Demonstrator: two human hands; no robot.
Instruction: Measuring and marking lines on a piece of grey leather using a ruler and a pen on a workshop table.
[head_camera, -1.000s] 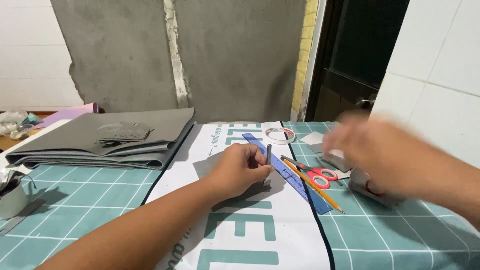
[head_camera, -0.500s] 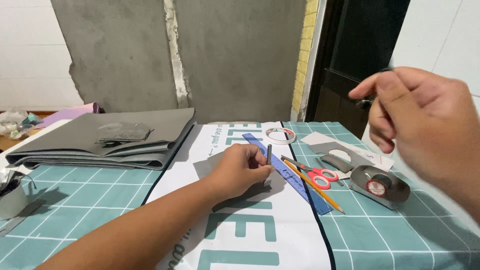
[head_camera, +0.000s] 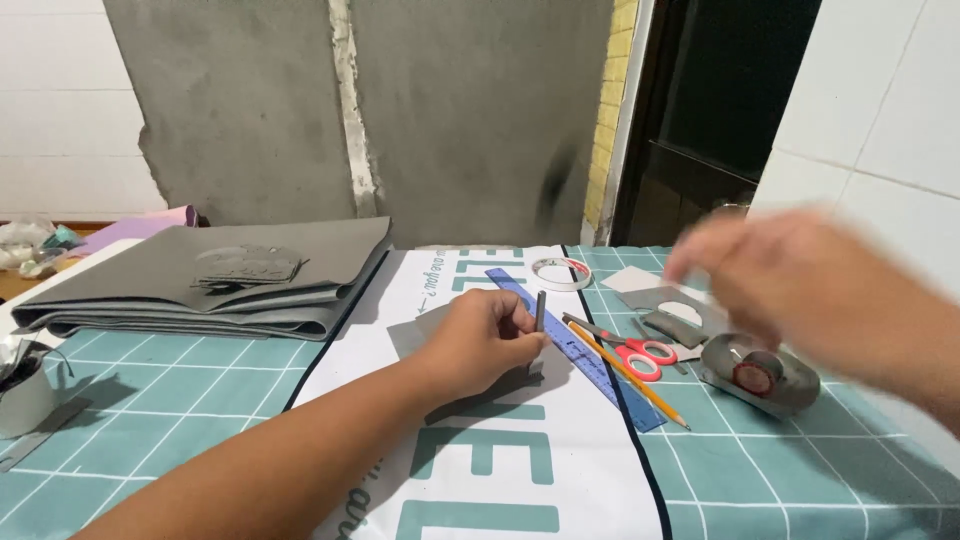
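The left forearm enters from 7 o'clock and runs up toward the middle of the view, bare and resting low. The left hand (head_camera: 480, 340) lies knuckles up, fingers curled inward, with thumb and forefinger pinched together at its 2 o'clock edge. The right arm comes in from 4 o'clock and rises toward 2 o'clock, lifted off the surface. The right hand (head_camera: 790, 275) is blurred, held in the air back upward, fingers pointing toward 10 o'clock; whether they are spread or closed cannot be told.
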